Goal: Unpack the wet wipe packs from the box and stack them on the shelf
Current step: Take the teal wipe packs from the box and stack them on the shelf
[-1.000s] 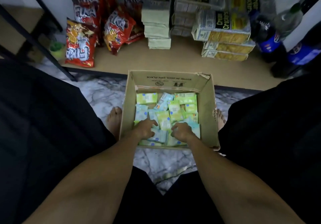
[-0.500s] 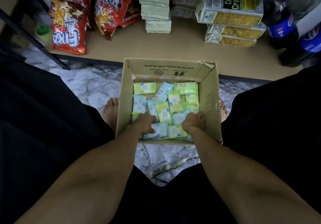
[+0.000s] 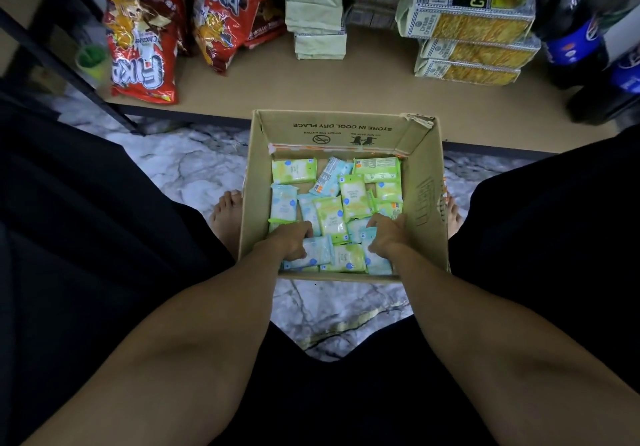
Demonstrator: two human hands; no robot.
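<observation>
The shelf [image 3: 363, 85] holds snack bags [image 3: 145, 65] at its left, crackers [image 3: 474, 26] and bottles [image 3: 571, 30] at its right. Its front-middle strip is bare, probably room for stacking. The box [image 3: 424, 203] stands on the floor against the shelf's front edge, which keeps the carry short. Packs [image 3: 353, 196] lie jumbled inside, none shelved yet. The left hand [image 3: 291, 241] curls round a blue pack [image 3: 317, 255] at the box's near-left corner. The right hand [image 3: 388, 238] digs in near-right, its grip unclear. The tall walls call for a straight lift.

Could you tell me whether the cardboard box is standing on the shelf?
No, the cardboard box stands on the marble floor in front of the shelf.
</observation>
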